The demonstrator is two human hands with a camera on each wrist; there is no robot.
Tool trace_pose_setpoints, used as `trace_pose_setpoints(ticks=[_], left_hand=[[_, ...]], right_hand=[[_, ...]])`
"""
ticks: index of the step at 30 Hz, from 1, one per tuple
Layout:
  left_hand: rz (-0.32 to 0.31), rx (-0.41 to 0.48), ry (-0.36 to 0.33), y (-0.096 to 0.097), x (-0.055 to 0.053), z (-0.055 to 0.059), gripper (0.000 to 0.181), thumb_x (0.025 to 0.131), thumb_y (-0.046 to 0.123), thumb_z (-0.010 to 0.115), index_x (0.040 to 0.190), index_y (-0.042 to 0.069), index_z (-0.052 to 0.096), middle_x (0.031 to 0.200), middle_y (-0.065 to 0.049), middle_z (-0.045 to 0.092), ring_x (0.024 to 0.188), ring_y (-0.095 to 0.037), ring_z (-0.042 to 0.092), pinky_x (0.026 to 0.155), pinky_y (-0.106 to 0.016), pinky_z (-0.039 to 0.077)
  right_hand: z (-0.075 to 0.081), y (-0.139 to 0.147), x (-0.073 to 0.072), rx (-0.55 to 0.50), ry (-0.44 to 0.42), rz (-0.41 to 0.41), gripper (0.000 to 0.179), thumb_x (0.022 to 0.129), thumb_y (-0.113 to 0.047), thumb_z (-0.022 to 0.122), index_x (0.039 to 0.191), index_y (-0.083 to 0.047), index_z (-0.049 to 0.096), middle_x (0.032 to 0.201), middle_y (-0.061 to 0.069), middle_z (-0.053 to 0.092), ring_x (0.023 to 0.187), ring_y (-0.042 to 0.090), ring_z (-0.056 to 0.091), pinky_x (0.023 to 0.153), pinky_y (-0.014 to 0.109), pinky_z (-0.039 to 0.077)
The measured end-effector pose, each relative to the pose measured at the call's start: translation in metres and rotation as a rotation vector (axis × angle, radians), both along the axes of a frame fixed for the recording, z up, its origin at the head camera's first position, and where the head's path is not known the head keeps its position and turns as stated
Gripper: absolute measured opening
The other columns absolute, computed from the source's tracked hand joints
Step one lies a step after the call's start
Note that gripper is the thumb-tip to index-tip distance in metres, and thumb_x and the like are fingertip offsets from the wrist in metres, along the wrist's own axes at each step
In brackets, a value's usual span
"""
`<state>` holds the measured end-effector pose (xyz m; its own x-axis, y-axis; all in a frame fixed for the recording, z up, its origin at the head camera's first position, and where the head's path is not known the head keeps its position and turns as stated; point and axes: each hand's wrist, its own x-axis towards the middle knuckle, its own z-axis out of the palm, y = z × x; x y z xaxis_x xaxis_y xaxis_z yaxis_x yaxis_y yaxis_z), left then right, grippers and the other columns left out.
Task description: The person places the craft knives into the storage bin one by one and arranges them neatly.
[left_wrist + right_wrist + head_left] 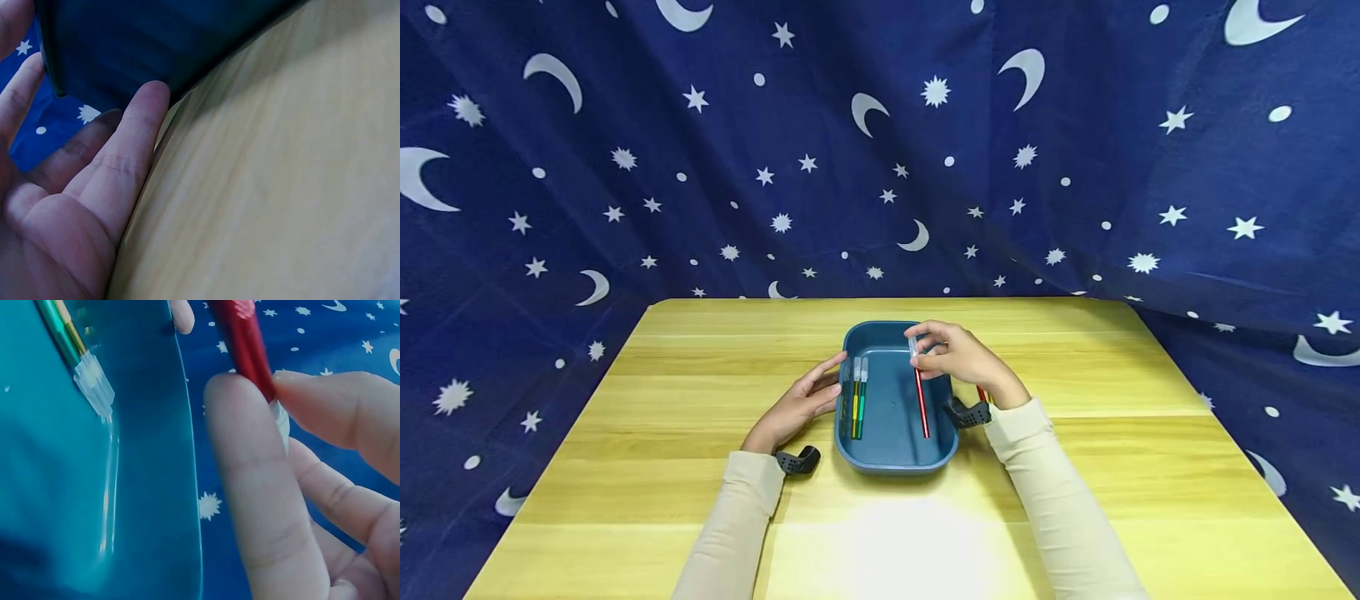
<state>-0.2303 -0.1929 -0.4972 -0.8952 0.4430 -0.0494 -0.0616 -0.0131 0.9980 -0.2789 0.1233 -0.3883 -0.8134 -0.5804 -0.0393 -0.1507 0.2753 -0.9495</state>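
A blue plastic bin [891,461] stands on the table. Over its right half my right hand [958,357] pinches a red craft knife [922,404] near its clear capped end, the metallic handle slanting down into the bin. In the right wrist view thumb and fingertips meet on the red handle. Along the bin's left side lie a yellow-gold craft knife [855,408] and a green craft knife [862,408], both with clear caps [94,381]. My left hand [801,404] rests its extended fingers against the bin's left outer wall [137,44].
Just right of the bin, red and yellow handles [982,393] show partly behind my right wrist. The wooden table [700,400] reaches back to a blue curtain [820,125] with white moons and stars. Each wrist wears a black band [799,460].
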Motion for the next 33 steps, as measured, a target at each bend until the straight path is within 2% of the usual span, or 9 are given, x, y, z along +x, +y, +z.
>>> trace_pose_setpoints(ticks=[6,12,19,26,33], left_hand=[[0.006,0.013,-0.008,0.001,0.000,0.002,0.064,0.117,0.016,0.051,0.175,0.020,0.024,0.176,-0.022,0.023,0.161,-0.040,0.027,0.123,-0.056,0.039],[0.009,0.024,-0.009,0.003,-0.001,0.003,0.063,0.117,0.013,0.050,0.175,0.019,0.025,0.174,-0.025,0.025,0.159,-0.043,0.031,0.122,-0.054,0.041],[0.013,0.017,-0.018,0.003,0.000,0.004,0.064,0.117,0.013,0.050,0.175,0.019,0.024,0.174,-0.025,0.026,0.158,-0.043,0.032,0.123,-0.055,0.040],[0.010,0.028,-0.024,0.002,-0.002,0.003,0.064,0.116,0.014,0.051,0.175,0.019,0.025,0.174,-0.025,0.026,0.158,-0.043,0.032,0.123,-0.055,0.040],[0.003,0.030,-0.020,0.002,-0.003,0.001,0.064,0.116,0.014,0.051,0.175,0.020,0.024,0.174,-0.025,0.025,0.159,-0.043,0.031,0.123,-0.056,0.039]], right_hand=[[-0.001,-0.011,-0.006,-0.008,-0.043,0.014,0.048,0.101,0.008,0.068,0.146,0.014,0.053,0.107,0.015,0.064,0.088,0.015,0.074,0.092,0.057,0.063],[0.000,-0.024,-0.009,-0.008,-0.096,-0.010,0.048,0.101,0.008,0.068,0.146,0.013,0.053,0.104,0.014,0.065,0.089,0.017,0.074,0.088,0.042,0.066],[-0.002,-0.040,-0.013,-0.005,-0.150,-0.034,0.051,0.100,0.009,0.067,0.147,0.017,0.050,0.098,0.012,0.066,0.085,0.014,0.073,0.095,0.051,0.063],[0.000,-0.054,-0.015,0.063,-0.187,-0.062,0.052,0.099,0.011,0.068,0.147,0.017,0.050,0.092,0.010,0.062,0.077,0.013,0.071,0.097,0.055,0.061],[-0.005,-0.065,-0.021,0.117,-0.204,-0.092,0.049,0.097,0.011,0.070,0.143,0.015,0.055,0.094,0.013,0.061,0.076,0.020,0.073,0.091,0.049,0.065]])
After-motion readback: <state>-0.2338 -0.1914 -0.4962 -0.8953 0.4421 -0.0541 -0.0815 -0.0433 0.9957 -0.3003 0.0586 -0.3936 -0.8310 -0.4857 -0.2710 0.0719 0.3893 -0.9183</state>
